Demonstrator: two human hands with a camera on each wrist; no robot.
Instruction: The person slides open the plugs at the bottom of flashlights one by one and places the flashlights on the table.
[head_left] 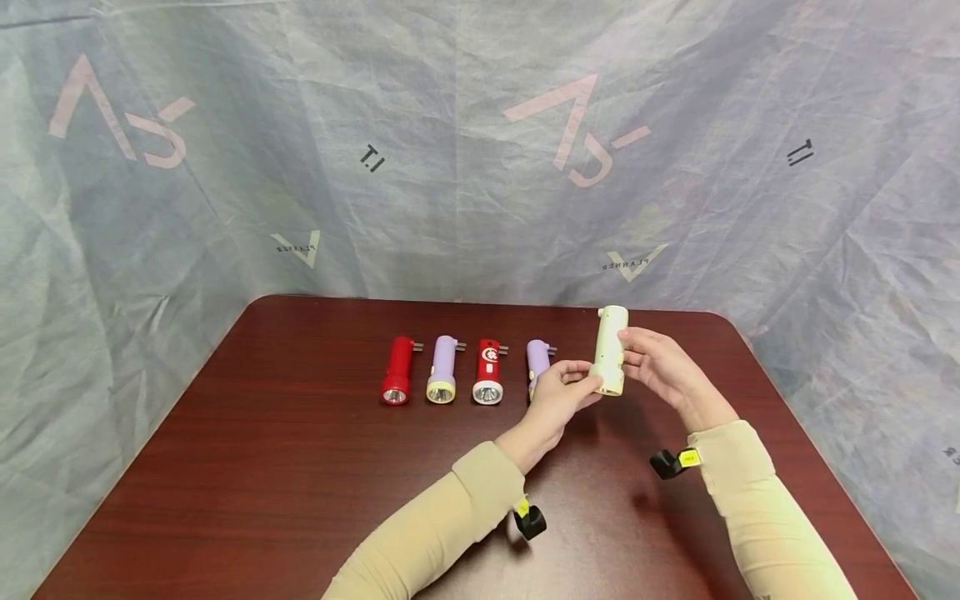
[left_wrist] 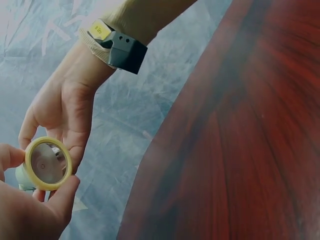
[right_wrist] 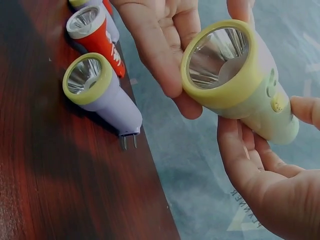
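Observation:
Both hands hold a pale green flashlight (head_left: 611,346) above the right part of the table, lens end toward me. My left hand (head_left: 553,398) pinches its head between thumb and fingers. Curled around the body, the fingers of my right hand (head_left: 662,367) support it from the right. In the right wrist view the yellow rim (right_wrist: 192,91) surrounds a shiny reflector, and the right thumb (right_wrist: 306,111) lies close to the yellow switch (right_wrist: 278,104). The left wrist view looks straight at the lens (left_wrist: 49,163).
Lying in a row on the dark red table (head_left: 300,500) are a red flashlight (head_left: 400,367), a purple one (head_left: 443,367), a red-and-white one (head_left: 488,362) and another purple one (head_left: 537,357) partly behind the left hand. Their plug prongs stick out. Grey printed cloth (head_left: 450,208) hangs behind.

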